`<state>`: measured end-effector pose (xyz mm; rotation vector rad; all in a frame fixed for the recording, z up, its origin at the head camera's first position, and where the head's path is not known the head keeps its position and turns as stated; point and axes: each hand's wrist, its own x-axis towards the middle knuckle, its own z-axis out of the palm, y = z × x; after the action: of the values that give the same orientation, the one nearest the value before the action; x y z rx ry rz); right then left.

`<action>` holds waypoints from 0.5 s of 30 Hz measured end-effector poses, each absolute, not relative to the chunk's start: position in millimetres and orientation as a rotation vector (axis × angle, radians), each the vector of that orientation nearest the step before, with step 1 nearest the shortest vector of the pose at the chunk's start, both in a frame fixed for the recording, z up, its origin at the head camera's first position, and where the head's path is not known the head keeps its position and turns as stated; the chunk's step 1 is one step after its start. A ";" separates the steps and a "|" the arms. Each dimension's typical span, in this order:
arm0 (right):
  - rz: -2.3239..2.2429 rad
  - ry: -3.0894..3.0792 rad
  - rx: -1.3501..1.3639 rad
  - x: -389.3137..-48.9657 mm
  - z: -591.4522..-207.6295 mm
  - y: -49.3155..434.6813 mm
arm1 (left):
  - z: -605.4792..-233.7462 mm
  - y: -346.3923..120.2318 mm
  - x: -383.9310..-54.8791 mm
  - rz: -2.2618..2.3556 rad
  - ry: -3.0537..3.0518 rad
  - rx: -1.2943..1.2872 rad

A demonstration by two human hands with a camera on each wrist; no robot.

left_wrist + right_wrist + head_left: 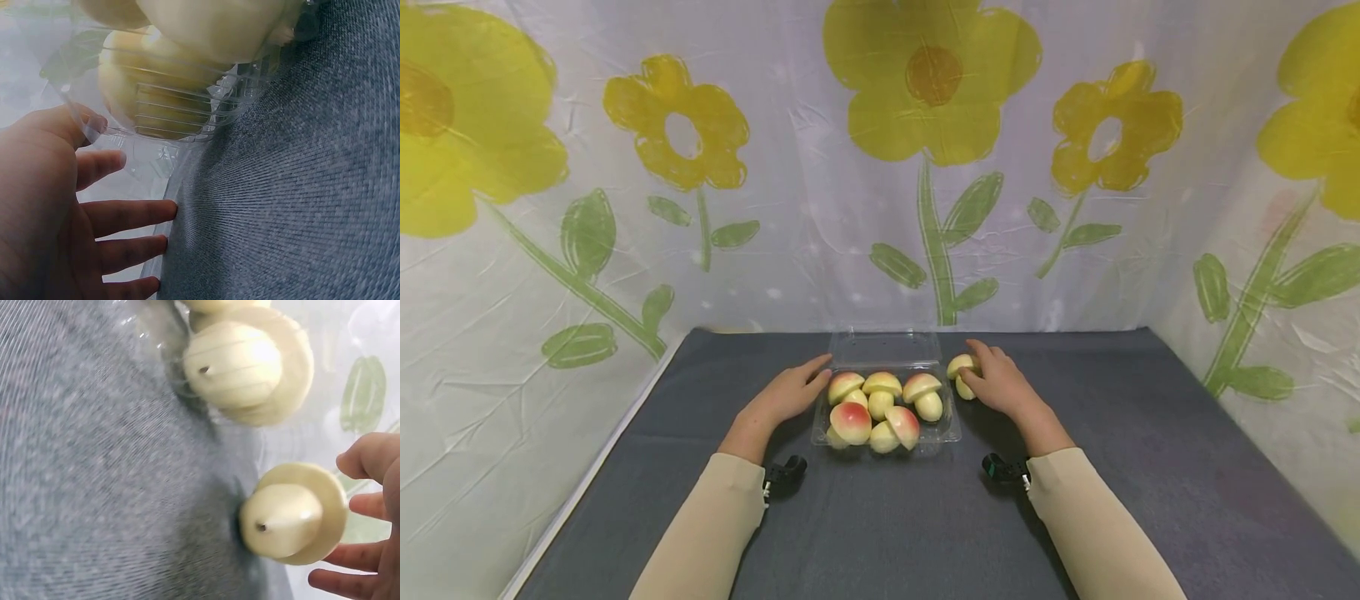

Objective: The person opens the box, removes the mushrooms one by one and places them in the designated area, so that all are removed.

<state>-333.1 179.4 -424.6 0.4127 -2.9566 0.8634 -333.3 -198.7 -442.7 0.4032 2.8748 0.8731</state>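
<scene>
A clear plastic clamshell box [953,427] lies with its lid [886,346] raised behind it. Several toy mushrooms [881,385] with red-and-yellow caps and pale stems fill it. At the box's left side is my left hand [787,393]; in the left wrist view its thumb touches the clear wall and its other fingers extend loosely. Just right of the box, a single toy mushroom [284,515] sits on the cloth. My right hand [1000,382] reaches around this mushroom's cap, fingers loosely spread. In the right wrist view the thumb stands apart from the cap; some fingertips are hidden behind it.
A dark grey cloth [895,525] covers the table. Behind and at both sides hangs a pale curtain [790,225] printed with yellow flowers. Black wrist straps [786,471] show below both hands, next to beige sleeves.
</scene>
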 end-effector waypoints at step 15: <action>0.861 -2.906 0.470 -317.7 -396.2 165.9 | -443.2 -198.8 -333.3 0.863 2.885 0.423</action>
<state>-317.7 165.9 -396.2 0.4705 -2.9065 0.8612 -333.3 -198.8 -443.2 0.4227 2.8848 0.8629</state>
